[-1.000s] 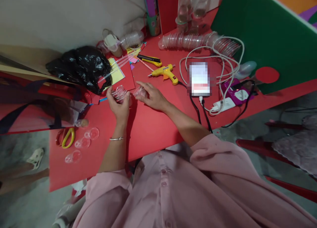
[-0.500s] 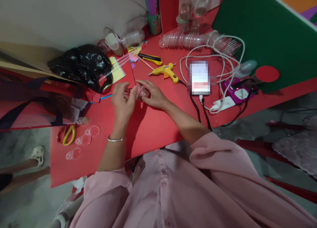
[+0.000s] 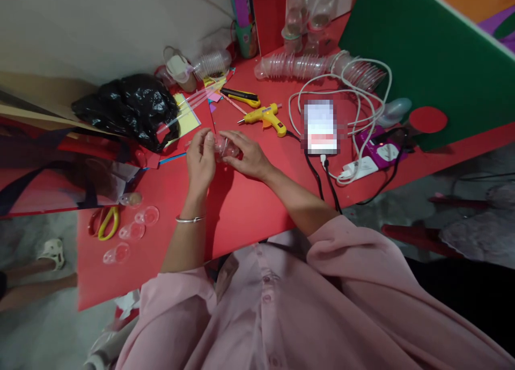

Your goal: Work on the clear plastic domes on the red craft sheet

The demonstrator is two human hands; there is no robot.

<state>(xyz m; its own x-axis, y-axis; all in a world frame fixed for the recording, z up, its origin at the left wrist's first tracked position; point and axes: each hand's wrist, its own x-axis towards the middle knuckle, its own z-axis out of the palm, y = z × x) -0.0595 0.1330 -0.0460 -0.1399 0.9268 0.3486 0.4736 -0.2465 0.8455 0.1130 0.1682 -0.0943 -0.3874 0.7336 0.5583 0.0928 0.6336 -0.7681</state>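
Observation:
Both hands meet over the red table point(image 3: 249, 209). My right hand point(image 3: 247, 155) is closed round a clear plastic piece point(image 3: 228, 148), whose rounded side shows between thumb and fingers. My left hand point(image 3: 201, 158) is closed at the left end of it, and a clear part point(image 3: 190, 144) shows beside its fingers. Just beyond the hands lie a yellow glue gun point(image 3: 265, 118) and a yellow-black cutter point(image 3: 241, 96). Several clear plastic pieces point(image 3: 132, 230) lie at the left, next to scissors with yellow and red handles point(image 3: 108, 223).
A black plastic bag point(image 3: 132, 107) sits at the back left. Stacked clear lids point(image 3: 293, 66) lie at the back. On the right are a phone point(image 3: 321, 127), looped white cable, a purple power strip point(image 3: 376, 145) and a green board point(image 3: 434, 64). Another person's foot point(image 3: 52, 253) shows lower left.
My left hand has turned, and its fingers have drawn together near the clear piece. My right hand keeps its hold. The whole view has shifted slightly.

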